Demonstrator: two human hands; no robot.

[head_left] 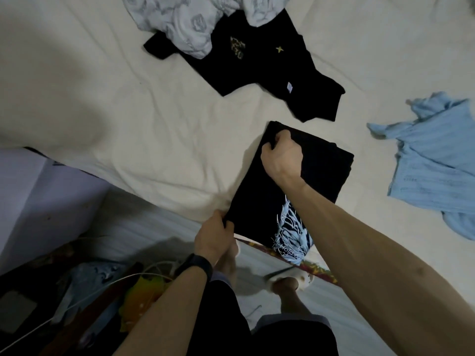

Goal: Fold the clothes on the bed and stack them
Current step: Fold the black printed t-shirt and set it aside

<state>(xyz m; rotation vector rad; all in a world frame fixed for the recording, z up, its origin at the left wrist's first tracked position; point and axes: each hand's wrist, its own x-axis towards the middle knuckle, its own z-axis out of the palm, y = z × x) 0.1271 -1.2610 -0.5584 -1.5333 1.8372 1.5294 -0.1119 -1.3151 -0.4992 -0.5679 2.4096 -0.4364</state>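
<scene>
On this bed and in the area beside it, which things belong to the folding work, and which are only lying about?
For the job: black printed shirt, gripped by left hand and right hand; black star T-shirt; light blue top; grey patterned cloth; bed.
Lying about: white cable, yellow-green object, both beside the bed.

Bed bears folded shirt, spread black shirt, blue top, grey garment.

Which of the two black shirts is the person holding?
The black shirt with the pale blue print, gripped by the left hand and right hand. The yellow-star shirt lies untouched farther away.
</scene>
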